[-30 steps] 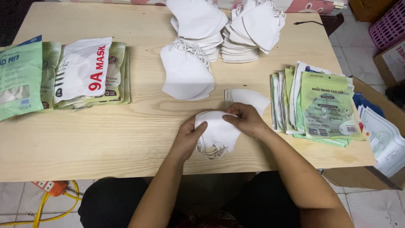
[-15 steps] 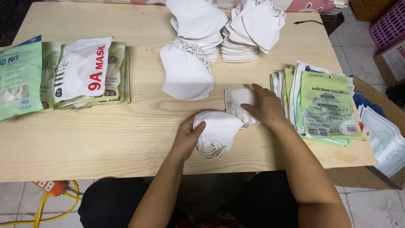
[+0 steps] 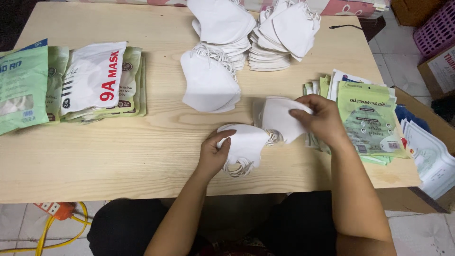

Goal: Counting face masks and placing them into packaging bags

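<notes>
A small stack of folded white masks (image 3: 244,144) lies near the front edge of the wooden counter (image 3: 142,151), elastic loops spilling from its lower side. The left hand (image 3: 213,154) rests on it, fingers curled over its left edge and pressing it down. Just to the right, the right hand (image 3: 322,118) pinches a single white mask (image 3: 279,118) between thumb and fingers and holds it slightly above the counter, its lower corner close to the stack. Behind these lies a loose white mask pile (image 3: 208,80), and further back two taller mask stacks (image 3: 256,33). Green printed pouches (image 3: 367,118) sit fanned just beside the right hand. At the counter's left end lie more green pouches (image 3: 23,87) and a white packet with red lettering (image 3: 92,78).
</notes>
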